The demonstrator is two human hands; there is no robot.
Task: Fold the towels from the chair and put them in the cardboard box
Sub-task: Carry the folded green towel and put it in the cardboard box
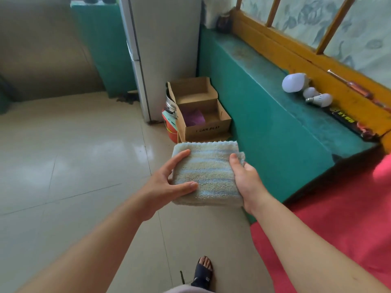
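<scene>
A folded pale blue striped towel (208, 170) is held between both hands in front of me, above the floor. My left hand (167, 182) grips its left edge, thumb on top and fingers along the side. My right hand (245, 176) grips the right edge with the thumb on top. Beyond the towel, an open cardboard box (211, 125) stands on the floor against the green ledge. A purple cloth (193, 117) lies in its near compartment. The chair is out of view.
A white fridge (167, 53) stands behind the box, with a metal pot and a red bucket (171, 132) beside it. The green ledge (264, 115) on the right carries three light bulbs (304, 89). A red cover (342, 208) lies at the lower right. My sandalled foot (203, 271) is on the tiled floor.
</scene>
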